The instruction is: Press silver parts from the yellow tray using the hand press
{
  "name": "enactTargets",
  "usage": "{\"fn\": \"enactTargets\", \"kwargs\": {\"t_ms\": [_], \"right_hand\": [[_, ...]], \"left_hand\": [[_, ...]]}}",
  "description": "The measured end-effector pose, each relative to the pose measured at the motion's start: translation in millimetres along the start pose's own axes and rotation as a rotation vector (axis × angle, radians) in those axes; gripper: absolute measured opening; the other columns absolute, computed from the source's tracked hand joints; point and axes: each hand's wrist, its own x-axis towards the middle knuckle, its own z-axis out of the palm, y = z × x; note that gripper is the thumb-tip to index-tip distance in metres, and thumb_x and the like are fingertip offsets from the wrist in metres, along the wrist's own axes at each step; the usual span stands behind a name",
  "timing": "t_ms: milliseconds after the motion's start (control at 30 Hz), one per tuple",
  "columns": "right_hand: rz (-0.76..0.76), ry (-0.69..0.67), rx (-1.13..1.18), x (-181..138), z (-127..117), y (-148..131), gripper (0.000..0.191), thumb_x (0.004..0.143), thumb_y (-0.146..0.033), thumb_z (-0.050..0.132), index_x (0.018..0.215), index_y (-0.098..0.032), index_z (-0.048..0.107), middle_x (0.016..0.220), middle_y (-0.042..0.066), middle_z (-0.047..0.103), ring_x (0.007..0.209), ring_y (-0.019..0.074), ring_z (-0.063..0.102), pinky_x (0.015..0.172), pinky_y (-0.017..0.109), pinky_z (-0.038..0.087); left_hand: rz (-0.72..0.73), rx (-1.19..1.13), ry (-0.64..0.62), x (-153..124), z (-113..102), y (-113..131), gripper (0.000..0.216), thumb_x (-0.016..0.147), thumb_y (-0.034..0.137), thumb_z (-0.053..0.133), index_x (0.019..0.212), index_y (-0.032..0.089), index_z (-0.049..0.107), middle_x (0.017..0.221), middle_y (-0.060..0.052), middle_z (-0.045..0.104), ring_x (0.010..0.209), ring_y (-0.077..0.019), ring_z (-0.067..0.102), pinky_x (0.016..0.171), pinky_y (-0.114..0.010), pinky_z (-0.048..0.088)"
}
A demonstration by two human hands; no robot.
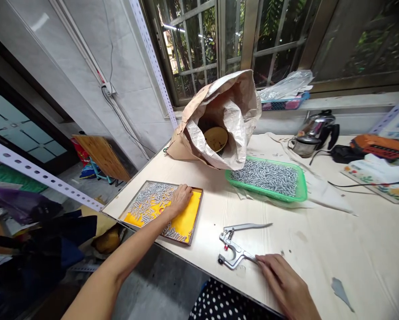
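Note:
My left hand (182,198) reaches down into a shallow tray (195,218) with a yellow bottom, its fingers curled and pressed together. What they pinch, if anything, is hidden beneath the hand. Many small silver metal pins (149,200) lie loose over the tray's left part and along its near edge. My right hand (288,284) grips the end of the lower handle of silver spring-loaded pliers (237,253) with a C-shaped jaw. The pliers lie on the table with their handles spread apart.
A green plastic basket (304,189) full of similar metal pieces stands behind the pliers. A large paper sack (189,146) gapes open near the window, a round yellowish thing inside. A metal kettle (319,124), an orange tool (379,146) and cables sit back right. A grey scrap (341,291) lies front right.

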Motion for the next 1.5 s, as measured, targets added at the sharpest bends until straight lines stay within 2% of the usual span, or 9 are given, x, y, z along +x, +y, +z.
{"fn": "enactTargets", "kwargs": {"t_ms": [233, 367, 500, 700, 967, 1100, 1233, 1400, 1500], "right_hand": [[-0.020, 0.046, -0.043, -9, 7, 3, 0.016, 0.098, -0.026, 0.048, 0.106, -0.024, 0.061, 0.093, 0.005, 0.066, 0.084, 0.0175, 0.066, 0.075, 0.028, 0.055], [-0.029, 0.071, -0.045, -8, 8, 4, 0.015, 0.098, -0.026, 0.049, 0.107, -0.025, 0.061, 0.093, 0.004, 0.066, 0.084, 0.0164, 0.066, 0.074, 0.027, 0.055], [-0.019, 0.076, -0.042, -6, 7, 2, 0.015, 0.098, -0.027, 0.049, 0.106, -0.025, 0.062, 0.093, 0.003, 0.067, 0.084, 0.0160, 0.066, 0.073, 0.026, 0.055], [-0.049, 0.097, -0.083, -8, 5, 7, 0.017, 0.097, -0.031, 0.050, 0.106, -0.024, 0.063, 0.093, 0.003, 0.069, 0.083, 0.0162, 0.068, 0.073, 0.025, 0.054], [-0.041, 0.106, -0.133, -9, 5, 10, 0.023, 0.097, -0.037, 0.048, 0.102, -0.023, 0.066, 0.092, 0.002, 0.071, 0.082, 0.0163, 0.069, 0.075, 0.025, 0.055], [-0.050, 0.083, -0.122, -11, 5, 11, 0.024, 0.097, -0.039, 0.048, 0.103, -0.023, 0.066, 0.092, 0.002, 0.071, 0.081, 0.0169, 0.069, 0.076, 0.027, 0.055], [-0.065, 0.077, -0.129, -11, 7, 13, 0.024, 0.097, -0.039, 0.049, 0.104, -0.024, 0.065, 0.092, 0.003, 0.071, 0.083, 0.0183, 0.069, 0.079, 0.029, 0.055], [-0.063, 0.081, -0.143, -13, 8, 14, 0.023, 0.097, -0.038, 0.049, 0.105, -0.023, 0.064, 0.093, 0.003, 0.071, 0.084, 0.0191, 0.069, 0.081, 0.031, 0.055], [-0.057, 0.057, -0.148, -16, 9, 16, 0.022, 0.098, -0.035, 0.048, 0.109, -0.024, 0.062, 0.096, 0.004, 0.070, 0.086, 0.0189, 0.068, 0.083, 0.031, 0.054]], "left_hand": [[0.063, 0.069, 0.012, -2, -4, -8, 0.019, 0.090, 0.015, 0.047, 0.099, 0.015, 0.064, 0.105, -0.012, 0.059, 0.102, -0.0263, 0.049, 0.086, -0.036, 0.043], [0.049, 0.075, 0.039, -4, -4, -12, 0.024, 0.088, 0.011, 0.047, 0.106, 0.015, 0.063, 0.105, -0.012, 0.058, 0.101, -0.0267, 0.048, 0.085, -0.037, 0.042], [0.057, 0.039, 0.013, -3, -2, -14, 0.029, 0.090, 0.009, 0.044, 0.107, 0.019, 0.064, 0.105, -0.012, 0.058, 0.099, -0.0258, 0.049, 0.080, -0.036, 0.042], [-0.046, -0.040, 0.036, -1, -3, -18, 0.022, 0.091, 0.010, 0.046, 0.088, 0.017, 0.067, 0.101, -0.011, 0.059, 0.099, -0.0244, 0.049, 0.080, -0.034, 0.042], [-0.215, -0.170, 0.159, -33, -13, -45, 0.025, 0.088, 0.008, 0.046, 0.101, 0.018, 0.066, 0.100, -0.007, 0.061, 0.102, -0.0220, 0.052, 0.089, -0.032, 0.042], [-0.205, -0.146, 0.096, -45, -16, -51, 0.020, 0.091, 0.016, 0.048, 0.094, 0.017, 0.068, 0.095, -0.007, 0.064, 0.099, -0.0224, 0.054, 0.089, -0.033, 0.042], [-0.149, -0.094, 0.024, -44, -21, -46, 0.023, 0.093, 0.019, 0.047, 0.089, 0.017, 0.069, 0.098, -0.010, 0.065, 0.099, -0.0241, 0.053, 0.086, -0.034, 0.042], [-0.141, -0.107, -0.003, -42, -23, -41, 0.018, 0.090, 0.018, 0.052, 0.082, 0.016, 0.068, 0.095, -0.012, 0.066, 0.097, -0.0245, 0.055, 0.085, -0.034, 0.043], [-0.168, -0.132, 0.001, -43, -21, -43, 0.016, 0.089, 0.017, 0.053, 0.085, 0.015, 0.068, 0.095, -0.011, 0.067, 0.098, -0.0237, 0.057, 0.086, -0.033, 0.044]]}}
